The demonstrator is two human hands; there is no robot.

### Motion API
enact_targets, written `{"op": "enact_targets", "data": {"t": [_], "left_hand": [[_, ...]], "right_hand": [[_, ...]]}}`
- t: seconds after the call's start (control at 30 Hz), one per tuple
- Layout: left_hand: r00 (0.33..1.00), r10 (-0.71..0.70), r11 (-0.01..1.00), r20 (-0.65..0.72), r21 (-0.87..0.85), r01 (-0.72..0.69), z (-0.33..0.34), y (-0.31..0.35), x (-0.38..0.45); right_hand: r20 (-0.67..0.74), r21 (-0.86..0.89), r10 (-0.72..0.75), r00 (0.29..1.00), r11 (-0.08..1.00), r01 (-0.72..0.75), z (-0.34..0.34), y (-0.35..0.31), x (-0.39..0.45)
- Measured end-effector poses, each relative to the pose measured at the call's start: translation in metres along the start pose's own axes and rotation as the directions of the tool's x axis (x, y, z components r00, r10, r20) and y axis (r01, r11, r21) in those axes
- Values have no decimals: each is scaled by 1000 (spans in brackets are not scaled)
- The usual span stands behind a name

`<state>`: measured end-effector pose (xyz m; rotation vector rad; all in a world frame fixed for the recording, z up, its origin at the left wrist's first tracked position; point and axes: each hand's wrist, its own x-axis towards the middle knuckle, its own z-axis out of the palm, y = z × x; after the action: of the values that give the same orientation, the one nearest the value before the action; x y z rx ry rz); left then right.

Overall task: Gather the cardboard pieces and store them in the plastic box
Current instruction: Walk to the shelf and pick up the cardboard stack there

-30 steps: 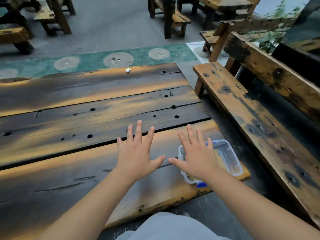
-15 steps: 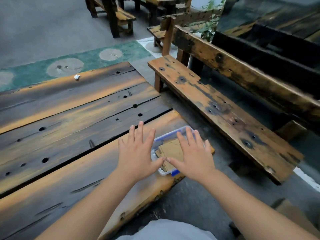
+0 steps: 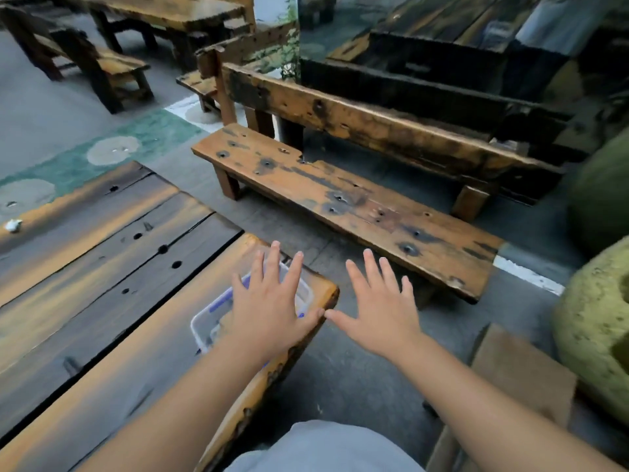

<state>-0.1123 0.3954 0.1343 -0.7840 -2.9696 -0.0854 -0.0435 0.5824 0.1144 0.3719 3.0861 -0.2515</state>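
Note:
A clear plastic box with blue clips sits at the near right corner of the wooden table. My left hand hovers flat over the box with fingers spread, hiding most of it; a sliver of brown cardboard shows inside. My right hand is spread the same way, held past the table's edge over the grey floor. The two thumbs nearly touch. Neither hand holds anything.
A long wooden bench with a backrest stands right of the table across a strip of floor. A flat cardboard sheet lies on the floor at lower right beside mossy stones. A small white scrap lies on the table's far left.
The view has swung right, so the table and box slid left in the frame. The box now lies under my left hand instead of my right; the floor cardboard and stones came into view.

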Motion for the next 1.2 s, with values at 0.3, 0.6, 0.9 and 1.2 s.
{"op": "enact_targets", "data": {"t": [0.3,0.6,0.9,1.2], "left_hand": [[965,262,964,-14,-36,-262,13,118,51],[856,517,854,0,-57,-517,15,205,79],[630,777,628,0,-74,-775,17,284,110],[310,950,303,-33,-138,-943,25,364,121]], "right_hand": [[-58,-6,297,953,955,-298,-6,118,-36],[-86,46,537,839,844,-535,-16,182,-76],[-41,88,788,614,615,-783,-19,215,-116],[-25,103,956,293,294,-950,-29,221,-161]]}}
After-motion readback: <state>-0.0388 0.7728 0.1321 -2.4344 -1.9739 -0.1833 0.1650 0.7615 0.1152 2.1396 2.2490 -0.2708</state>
